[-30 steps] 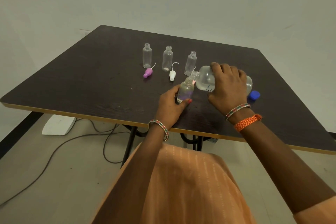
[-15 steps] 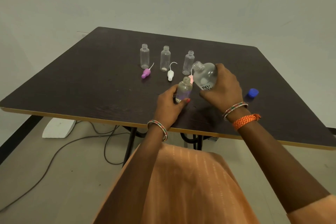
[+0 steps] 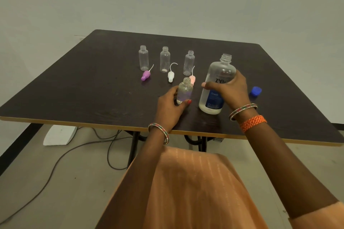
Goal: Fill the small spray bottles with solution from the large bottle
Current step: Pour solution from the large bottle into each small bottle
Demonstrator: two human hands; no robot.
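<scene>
The large clear bottle (image 3: pixel 216 83) with a blue label stands upright and uncapped on the dark table (image 3: pixel 89 87). My right hand (image 3: pixel 229 89) grips its middle from the right. Just left of it a small clear bottle (image 3: pixel 184 91) holding some liquid stands open near the front edge, held at its base by my left hand (image 3: pixel 170 107). Three more small open bottles stand in a row behind: left (image 3: pixel 143 58), middle (image 3: pixel 165 59), right (image 3: pixel 189 63). They look empty.
Spray tops lie in front of the row: purple (image 3: pixel 145 75), white (image 3: pixel 170 76), and pink (image 3: pixel 192 79) behind the held small bottle. A blue cap (image 3: pixel 256 91) lies right of the large bottle. Cables (image 3: pixel 78 147) and a white object (image 3: pixel 59 135) lie on the floor.
My right hand has swung the large bottle from tipped over the small bottle's mouth back to upright and set it on the table. My left hand has kept hold of the small bottle.
</scene>
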